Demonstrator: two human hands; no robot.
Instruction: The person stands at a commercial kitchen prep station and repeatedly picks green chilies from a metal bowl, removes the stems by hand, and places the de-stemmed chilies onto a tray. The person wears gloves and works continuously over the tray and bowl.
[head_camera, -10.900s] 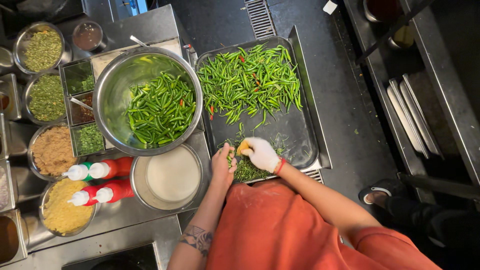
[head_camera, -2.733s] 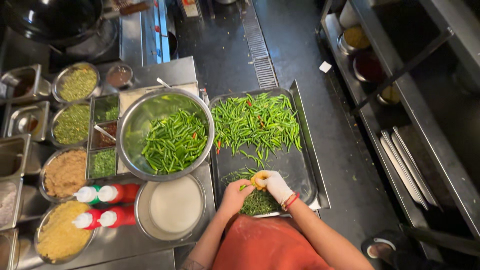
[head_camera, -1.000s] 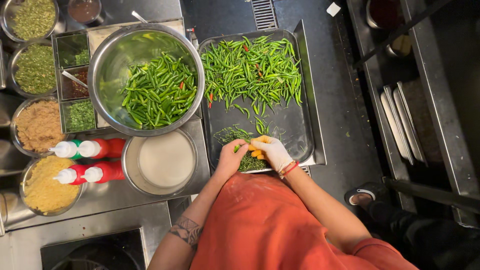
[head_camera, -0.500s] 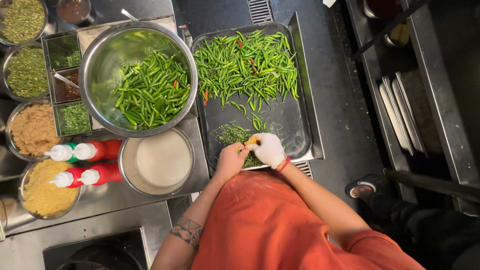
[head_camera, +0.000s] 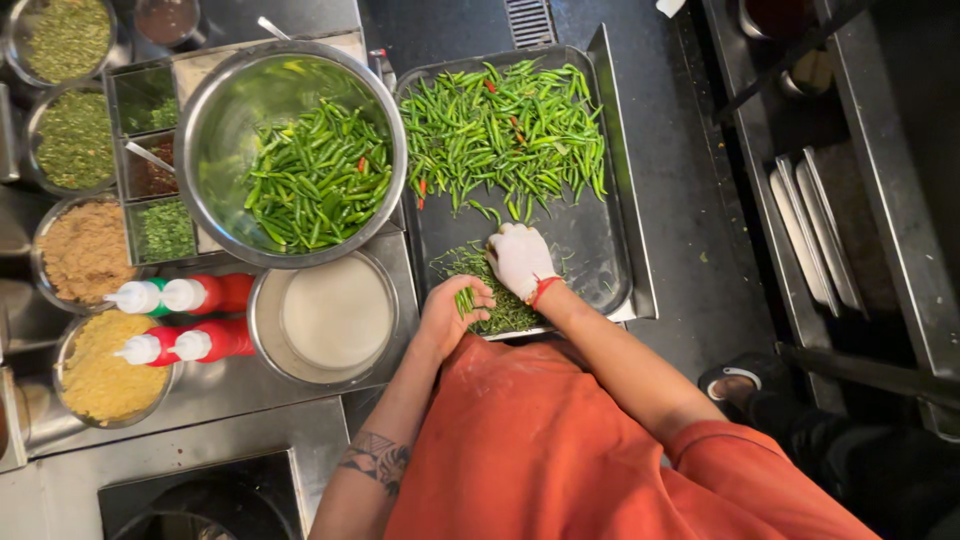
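A few green chillies (head_camera: 466, 298) gripped in the bare left hand (head_camera: 452, 318), above a small pile of stems (head_camera: 490, 290) at the near end of a dark metal tray (head_camera: 598, 250). Just beside, gloved right hand (head_camera: 520, 260) flat on the tray, fingers spread, grasping nothing visible. Farther up, a heap of chillies (head_camera: 510, 125); to the left, a steel bowl (head_camera: 215, 120) of more chillies and red squeeze bottles (head_camera: 190, 320).

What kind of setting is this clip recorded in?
Most likely a commercial kitchen prep station: a steel tray heaped with green chillies, a big steel bowl, and red squeeze bottles beside steel ingredient tubs.
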